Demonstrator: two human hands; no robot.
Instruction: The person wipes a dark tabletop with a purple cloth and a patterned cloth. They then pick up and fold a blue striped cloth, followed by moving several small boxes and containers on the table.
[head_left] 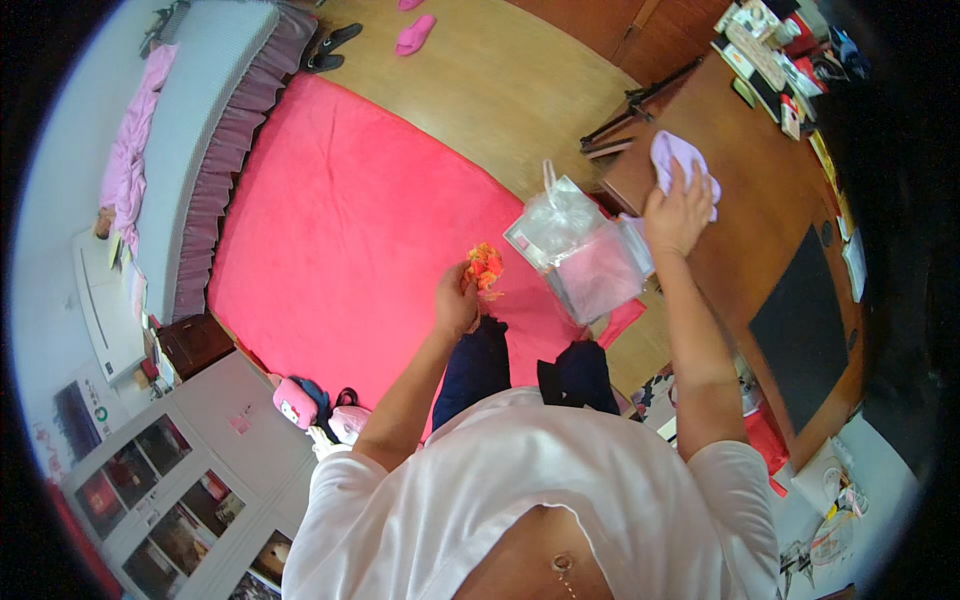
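Observation:
My left hand (457, 300) is closed around a crumpled orange, red and yellow bunch (485, 262), held low in front of my knees. What the bunch is made of cannot be made out. At the right, my right hand (676, 218) grips a light purple cloth (672, 147) against the brown wooden desk (740, 215), its fingers laid over the fabric. Between the two hands, by the desk's near-left corner, sits a clear plastic package (600, 280) with a pale pink part and a whitish, crinkled bag (560, 220) on it.
A pink mat (350, 230) covers the floor ahead, beside a bed with a ruffled skirt (215, 175). Books and small items (770, 60) crowd the desk's far end. A black desk pad (803, 315) lies nearer. Slippers (415, 35) are on the wooden floor. A grey cabinet (225, 420) stands left.

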